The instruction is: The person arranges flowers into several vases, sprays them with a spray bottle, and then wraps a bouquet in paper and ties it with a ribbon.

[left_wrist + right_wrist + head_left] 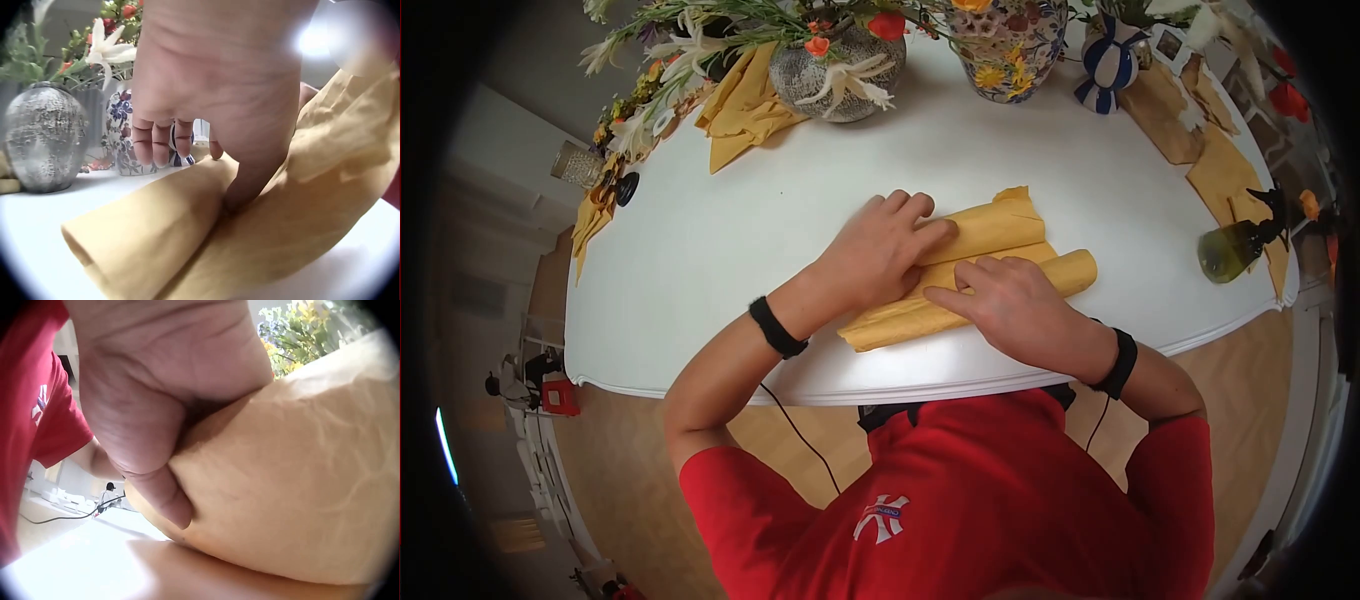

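Observation:
A creased yellow sheet lies on the white table, rolled along both its far and near sides. My left hand (pixel 875 250) curls over the far roll (pixel 1000 228); in the left wrist view its thumb presses into the crease beside that roll (pixel 144 219), while the fingers of the hand (pixel 215 87) bend down beyond it. The near roll (pixel 1072 272) is gripped by my right hand (pixel 1020 312). In the right wrist view, the right hand (pixel 162 394) has its thumb against the yellow surface (pixel 281 475); its other fingers are mostly hidden behind the roll.
Along the far side of the white table (pixel 700 300) stand a grey vase (pixel 825 85), a floral vase (pixel 1010 50) and a blue-striped vase (pixel 1112 68). More yellow sheets (pixel 750 105) lie at the back and right, near a green spray bottle (pixel 1225 255). A cable (pixel 805 440) hangs below.

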Motion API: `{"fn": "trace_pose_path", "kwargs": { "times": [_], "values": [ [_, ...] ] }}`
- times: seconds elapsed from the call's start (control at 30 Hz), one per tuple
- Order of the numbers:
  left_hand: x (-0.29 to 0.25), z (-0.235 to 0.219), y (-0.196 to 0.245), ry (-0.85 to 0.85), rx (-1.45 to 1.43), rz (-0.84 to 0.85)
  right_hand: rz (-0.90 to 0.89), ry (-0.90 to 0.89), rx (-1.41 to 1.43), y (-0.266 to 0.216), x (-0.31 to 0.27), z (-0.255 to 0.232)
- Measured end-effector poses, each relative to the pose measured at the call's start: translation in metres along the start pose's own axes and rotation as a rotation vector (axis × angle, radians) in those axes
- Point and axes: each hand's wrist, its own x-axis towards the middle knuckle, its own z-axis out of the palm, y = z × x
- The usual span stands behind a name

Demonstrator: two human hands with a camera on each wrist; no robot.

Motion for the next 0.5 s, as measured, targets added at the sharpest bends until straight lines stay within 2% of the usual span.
{"fn": "trace_pose_path", "kwargs": {
  "times": [0.07, 0.17, 0.27, 0.37, 0.47, 0.5],
  "values": [
    [0.009, 0.01, -0.009, -0.048, 0.071, 0.033, -0.007, -0.026, -0.001, -0.002, -0.001, 0.002],
    [0.025, 0.014, -0.035, 0.049, 0.165, -0.01, -0.018, -0.097, -0.003, -0.007, -0.003, 0.003],
    [0.043, 0.018, -0.071, 0.115, 0.253, 0.032, -0.04, -0.119, -0.021, -0.011, -0.003, 0.006],
    [0.053, 0.023, -0.09, 0.093, 0.365, 0.037, -0.022, -0.089, -0.016, -0.014, -0.003, 0.013],
    [0.057, 0.036, -0.107, 0.056, 0.355, 0.032, -0.002, -0.097, 0.008, -0.017, -0.005, 0.016],
    [0.057, 0.042, -0.113, 0.028, 0.319, -0.017, -0.003, -0.114, 0.031, -0.018, -0.006, 0.017]
  ]
}}
